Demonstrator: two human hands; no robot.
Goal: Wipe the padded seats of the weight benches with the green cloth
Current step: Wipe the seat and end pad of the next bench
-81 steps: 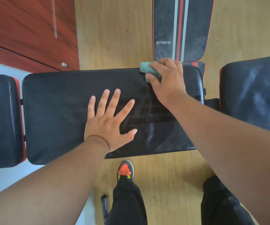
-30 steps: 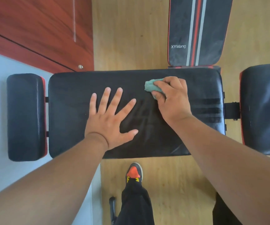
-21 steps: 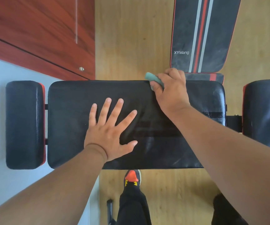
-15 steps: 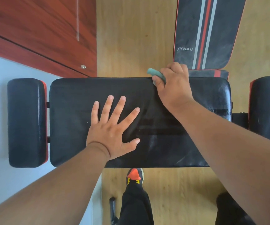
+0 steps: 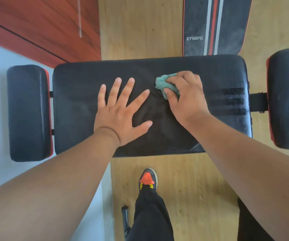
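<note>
A long black padded bench seat [image 5: 81, 87] lies across the middle of the view. My left hand [image 5: 121, 112] rests flat on its middle with the fingers spread. My right hand [image 5: 187, 98] grips a bunched green cloth [image 5: 164, 83] and presses it on the pad just right of my left fingertips. Most of the cloth is hidden under my fingers. A smaller black pad [image 5: 29, 112] sits at the bench's left end and another black pad [image 5: 287, 98] at its right end.
A second bench pad [image 5: 197, 23] with red and grey stripes lies on the wooden floor [image 5: 140, 28] behind. A red-brown wooden cabinet [image 5: 41, 25] stands at the back left. My shoe [image 5: 148, 178] and dark trouser leg are below the near edge.
My right hand has drawn the cloth from the pad's far edge back toward me, onto the pad's middle. My left hand has stayed flat in place.
</note>
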